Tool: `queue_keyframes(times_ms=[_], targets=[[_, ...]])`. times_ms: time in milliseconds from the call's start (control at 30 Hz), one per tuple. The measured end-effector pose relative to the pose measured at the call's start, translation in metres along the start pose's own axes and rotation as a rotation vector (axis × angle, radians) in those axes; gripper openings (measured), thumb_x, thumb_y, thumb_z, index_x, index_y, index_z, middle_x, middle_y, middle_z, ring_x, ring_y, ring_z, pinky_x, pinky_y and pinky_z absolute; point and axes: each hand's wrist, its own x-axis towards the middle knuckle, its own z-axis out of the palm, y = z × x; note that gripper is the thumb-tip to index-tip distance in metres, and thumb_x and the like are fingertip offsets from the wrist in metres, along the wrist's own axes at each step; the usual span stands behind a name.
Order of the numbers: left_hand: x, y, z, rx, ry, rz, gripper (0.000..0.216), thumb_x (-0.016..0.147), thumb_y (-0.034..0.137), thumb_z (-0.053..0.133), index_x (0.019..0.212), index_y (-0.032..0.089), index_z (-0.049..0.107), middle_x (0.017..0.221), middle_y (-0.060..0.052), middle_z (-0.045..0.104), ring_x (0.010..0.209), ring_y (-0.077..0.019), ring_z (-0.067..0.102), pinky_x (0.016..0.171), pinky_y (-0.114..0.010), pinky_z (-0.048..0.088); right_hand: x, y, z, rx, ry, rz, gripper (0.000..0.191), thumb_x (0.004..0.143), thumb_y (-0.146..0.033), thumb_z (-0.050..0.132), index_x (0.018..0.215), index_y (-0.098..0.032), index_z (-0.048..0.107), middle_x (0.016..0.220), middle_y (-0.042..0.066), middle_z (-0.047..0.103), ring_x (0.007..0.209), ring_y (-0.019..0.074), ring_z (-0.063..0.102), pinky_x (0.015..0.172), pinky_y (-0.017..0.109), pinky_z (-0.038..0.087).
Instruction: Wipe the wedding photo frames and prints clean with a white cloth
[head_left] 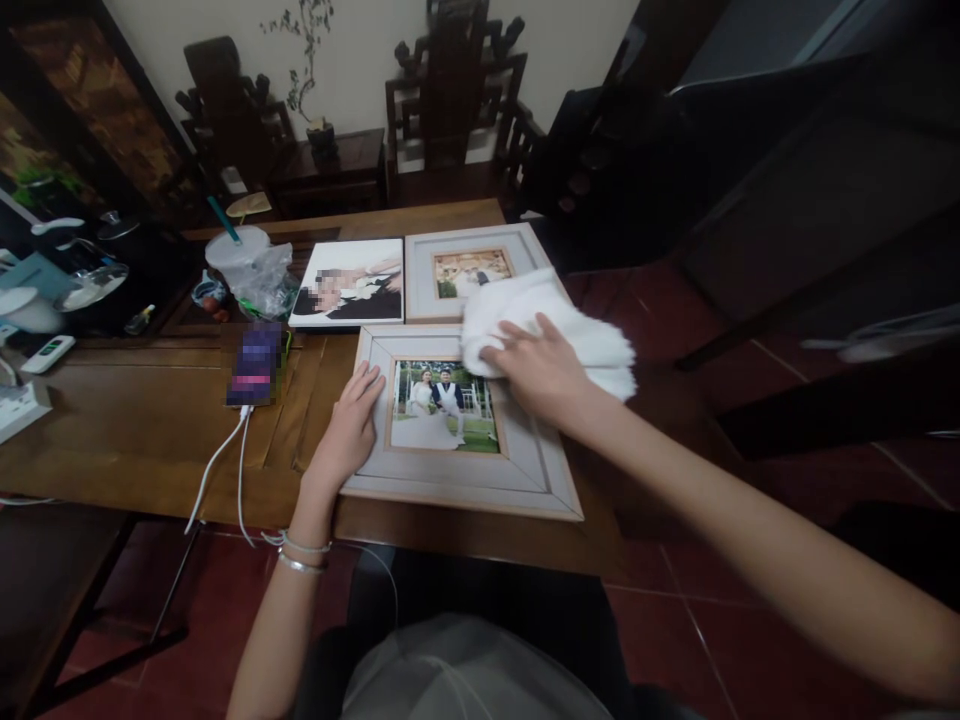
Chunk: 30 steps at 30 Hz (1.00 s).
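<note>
pressing a bunched white cloth (559, 318) onto the picture frame's (450, 482) far right corner, the right hand (541, 376) grasps it. the left hand (349, 430) lies flat, fingers released, on its left rail. the frame lies lengthwise along the table's (135, 430) near edge.

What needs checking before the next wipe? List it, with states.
1. Left hand flat on the near frame's left border: ok.
2. Right hand pressing the cloth at that frame's top right: ok.
3. Near frame fully on the table: ok.
4. Cloth clear of the far frame: not ok, it overlaps its right corner.
5. Phone and cable clear of the near frame: ok.
6. Glass clean: cannot tell.
</note>
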Motion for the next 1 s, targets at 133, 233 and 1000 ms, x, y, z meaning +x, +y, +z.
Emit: queue_keyframes(times_ms=[133,233,1000], targets=[[0.001,0.002,0.001,-0.007,0.015,-0.023,0.057,0.088,0.003,0.034,0.139,0.024,0.048,0.151,-0.011,0.043,0.147,-0.0259,0.026,0.114,-0.065,0.025,-0.024,0.019,0.0,-0.036,-0.017,-0.028,0.051,0.068,0.009,0.039,0.106,-0.013,0.066,0.116,0.017,0.069,0.13,0.03,0.049,0.106,0.056,0.03],[0.001,0.002,0.001,-0.012,0.024,-0.022,0.056,0.088,0.003,0.035,0.139,0.022,0.049,0.15,-0.012,0.044,0.147,-0.025,0.027,0.116,-0.062,0.025,-0.043,0.01,-0.01,0.0,-0.042,-0.093,0.048,0.066,0.006,0.04,0.102,-0.012,0.066,0.121,0.021,0.066,0.129,0.0317,0.05,0.102,0.054,0.035],[-0.001,-0.005,-0.001,-0.01,0.102,0.097,0.057,0.088,0.001,0.035,0.141,0.017,0.046,0.148,-0.014,0.047,0.145,-0.0225,0.033,0.12,-0.051,0.027,-0.059,-0.003,0.002,0.196,0.071,-0.096,0.046,0.068,0.003,0.042,0.105,-0.007,0.066,0.128,0.023,0.062,0.135,0.0346,0.044,0.107,0.056,0.035]])
